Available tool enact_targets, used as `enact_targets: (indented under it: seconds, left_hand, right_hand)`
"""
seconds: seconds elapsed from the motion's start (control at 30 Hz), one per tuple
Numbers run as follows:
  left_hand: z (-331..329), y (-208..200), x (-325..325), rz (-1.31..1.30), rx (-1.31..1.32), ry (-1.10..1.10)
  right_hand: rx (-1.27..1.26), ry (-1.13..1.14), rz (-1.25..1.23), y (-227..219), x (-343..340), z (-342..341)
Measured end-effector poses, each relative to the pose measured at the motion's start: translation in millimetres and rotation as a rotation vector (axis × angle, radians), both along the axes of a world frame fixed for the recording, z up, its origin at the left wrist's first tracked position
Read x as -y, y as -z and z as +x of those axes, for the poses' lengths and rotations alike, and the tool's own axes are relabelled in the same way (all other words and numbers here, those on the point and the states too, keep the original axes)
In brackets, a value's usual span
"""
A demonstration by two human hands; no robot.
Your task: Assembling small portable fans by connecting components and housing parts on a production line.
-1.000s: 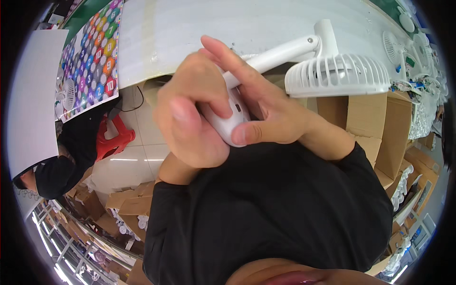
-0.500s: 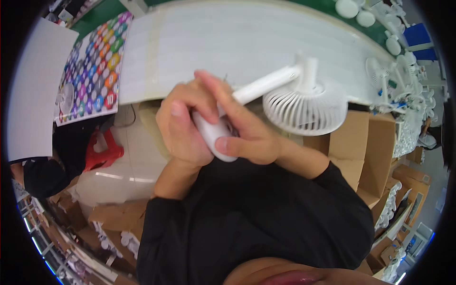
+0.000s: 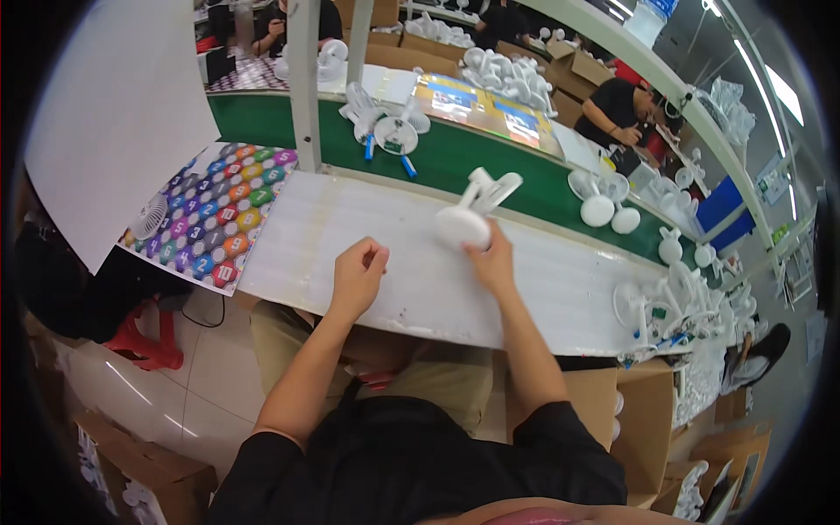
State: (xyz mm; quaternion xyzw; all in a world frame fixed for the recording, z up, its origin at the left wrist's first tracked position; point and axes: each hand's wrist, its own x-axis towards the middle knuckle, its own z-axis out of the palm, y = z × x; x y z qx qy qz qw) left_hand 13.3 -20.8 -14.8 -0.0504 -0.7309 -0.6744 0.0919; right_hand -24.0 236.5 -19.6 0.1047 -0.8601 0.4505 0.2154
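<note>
A white plastic fan with a disc-like end [image 3: 464, 227] is pinched by the disc's edge between the thumb and fingers of the right hand [image 3: 494, 260], over the white-topped worktable [image 3: 411, 293], while the left hand [image 3: 360, 276] is loosely curled closed, nothing being seen in it. For steadiness, the disc is probably best gripped firmly and its upright parts left unstrained. White rounded parts [image 3: 618, 403] are held in the open brown cardboard box [image 3: 646, 416] at right and the brown cardboard carton [image 3: 157, 448] at lower left.

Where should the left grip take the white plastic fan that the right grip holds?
Likely the left rim of its round white disc, approaching from the left: that rounded edge lies bare, while the right grip covers the right edge.
</note>
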Motion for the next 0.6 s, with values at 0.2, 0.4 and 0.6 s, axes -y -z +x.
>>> enact_targets:
  seconds: [0.2, 0.4, 0.6]
  left_hand:
    - [3.1, 33.6, 25.8, -0.219, -0.046, 0.05]
    - [-2.9, 29.1, 18.8, -0.398, -0.069, 0.146]
    - [-5.9, 31.5, 18.0, -0.548, -0.081, 0.151]
  right_hand:
    - [0.071, 0.257, 0.259, -6.4, -108.9, -124.8]
    - [-0.175, 0.503, 0.061, -44.9, -109.3, -176.4]
    - [0.101, 0.167, -0.295, -6.4, 20.9, -263.1]
